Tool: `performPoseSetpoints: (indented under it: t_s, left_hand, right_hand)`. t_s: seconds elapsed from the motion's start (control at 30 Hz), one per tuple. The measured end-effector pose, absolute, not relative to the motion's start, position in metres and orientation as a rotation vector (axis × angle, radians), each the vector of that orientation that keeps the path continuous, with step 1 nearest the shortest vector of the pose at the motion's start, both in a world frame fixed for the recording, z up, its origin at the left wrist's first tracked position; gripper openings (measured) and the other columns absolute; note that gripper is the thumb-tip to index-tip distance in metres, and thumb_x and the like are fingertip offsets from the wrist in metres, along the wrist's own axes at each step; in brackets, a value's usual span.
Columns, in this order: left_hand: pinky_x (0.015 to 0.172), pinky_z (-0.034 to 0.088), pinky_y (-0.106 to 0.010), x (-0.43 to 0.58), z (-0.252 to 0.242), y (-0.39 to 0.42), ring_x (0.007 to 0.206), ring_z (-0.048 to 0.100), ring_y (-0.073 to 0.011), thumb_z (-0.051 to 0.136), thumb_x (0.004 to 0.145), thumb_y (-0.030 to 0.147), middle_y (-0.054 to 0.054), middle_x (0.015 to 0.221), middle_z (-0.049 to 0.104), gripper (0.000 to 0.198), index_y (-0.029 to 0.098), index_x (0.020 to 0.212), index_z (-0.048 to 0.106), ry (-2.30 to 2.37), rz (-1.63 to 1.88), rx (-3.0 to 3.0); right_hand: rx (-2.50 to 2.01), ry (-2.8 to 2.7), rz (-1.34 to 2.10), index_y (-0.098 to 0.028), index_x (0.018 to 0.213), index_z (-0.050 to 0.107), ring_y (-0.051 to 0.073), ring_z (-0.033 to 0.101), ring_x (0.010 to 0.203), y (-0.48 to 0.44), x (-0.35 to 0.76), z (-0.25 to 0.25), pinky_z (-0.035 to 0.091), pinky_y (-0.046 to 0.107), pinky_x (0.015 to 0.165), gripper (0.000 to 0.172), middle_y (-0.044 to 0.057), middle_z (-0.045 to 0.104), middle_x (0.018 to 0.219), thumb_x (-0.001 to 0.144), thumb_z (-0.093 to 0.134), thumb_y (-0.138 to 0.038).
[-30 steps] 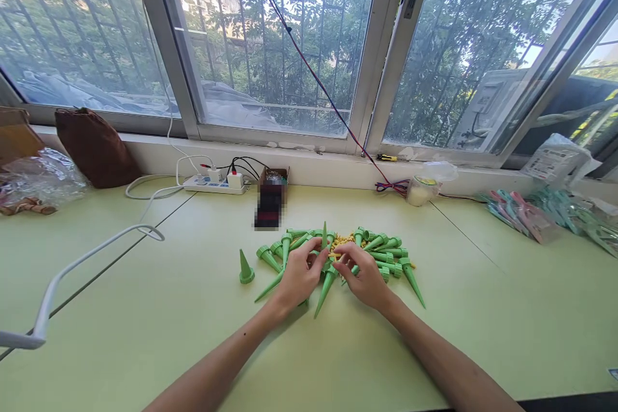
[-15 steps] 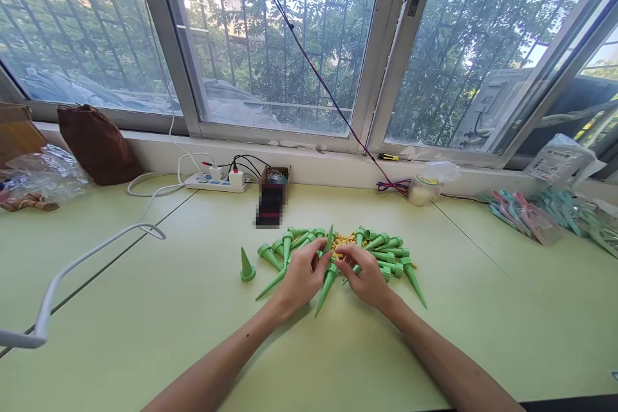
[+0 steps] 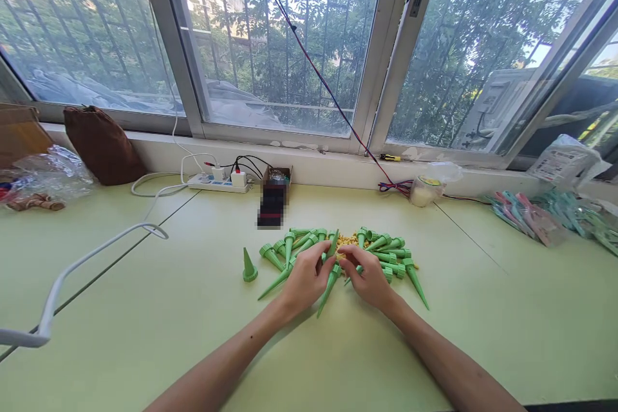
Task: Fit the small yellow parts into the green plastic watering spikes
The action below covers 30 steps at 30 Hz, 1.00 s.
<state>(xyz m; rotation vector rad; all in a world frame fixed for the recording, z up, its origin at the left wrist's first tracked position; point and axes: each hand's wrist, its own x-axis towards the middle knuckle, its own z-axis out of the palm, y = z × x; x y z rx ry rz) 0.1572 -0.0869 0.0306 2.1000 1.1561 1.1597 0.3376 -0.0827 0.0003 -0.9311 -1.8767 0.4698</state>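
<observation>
My left hand point(image 3: 308, 275) is closed around a green plastic spike point(image 3: 333, 242), its pointed end upward. Close by on the right, my right hand point(image 3: 367, 277) has its thumb and fingers bent together near the spike's lower end. Whatever sits between those fingertips is too small or hidden to make out. Behind and between the hands lies a heap of small yellow pieces point(image 3: 348, 242). More green spikes with ribbed caps point(image 3: 386, 241) are spread on both sides of it. Another loose spike point(image 3: 330, 290) lies in front, below my hands. One spike point(image 3: 249, 267) stands upright at the left.
A small dark box point(image 3: 275, 196) and a white power strip point(image 3: 217, 181) are at the back of the yellow-green table point(image 3: 145, 309). A white cable arm point(image 3: 72, 277) reaches in from the left. A jar point(image 3: 425, 190) and bagged pegs point(image 3: 521, 215) stand toward the right.
The view has shifted slightly, moving everything a little to the right. Both hands stay together over the same spot, with the green spike still in my left hand.
</observation>
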Motion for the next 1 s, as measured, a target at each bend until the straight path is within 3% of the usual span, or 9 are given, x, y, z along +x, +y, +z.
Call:
performPoseSetpoints:
  t_s: [0.3, 1.0]
  left_hand:
    - [0.061, 0.038, -0.026, 0.1586, 0.0312, -0.0902, 0.062, 0.052, -0.0143, 0.052, 0.094, 0.02, -0.002, 0.078, 0.062, 0.01, 0.016, 0.097, 0.061, 1.152, 1.114, 2.166]
    - [0.059, 0.04, -0.027, 0.1599, 0.0234, -0.0917, 0.061, 0.053, -0.0144, 0.053, 0.092, 0.018, -0.002, 0.082, 0.064, 0.021, 0.016, 0.111, 0.06, 1.131, 1.088, 2.19]
  right_hand:
    - [-0.943, -1.852, 0.514, -0.019, 0.103, 0.062, 0.015, 0.057, 0.056, -0.0812, 0.3385, -0.0013, 0.047, 0.027, 0.059, 0.02, 0.001, 0.063, 0.071, 0.102, 0.048, -0.033]
    - [-0.964, -1.865, 0.517, -0.019, 0.098, 0.062, 0.013, 0.049, 0.052, -0.0826, 0.3358, 0.0027, 0.038, 0.024, 0.054, 0.021, -0.003, 0.057, 0.063, 0.103, 0.046, -0.032]
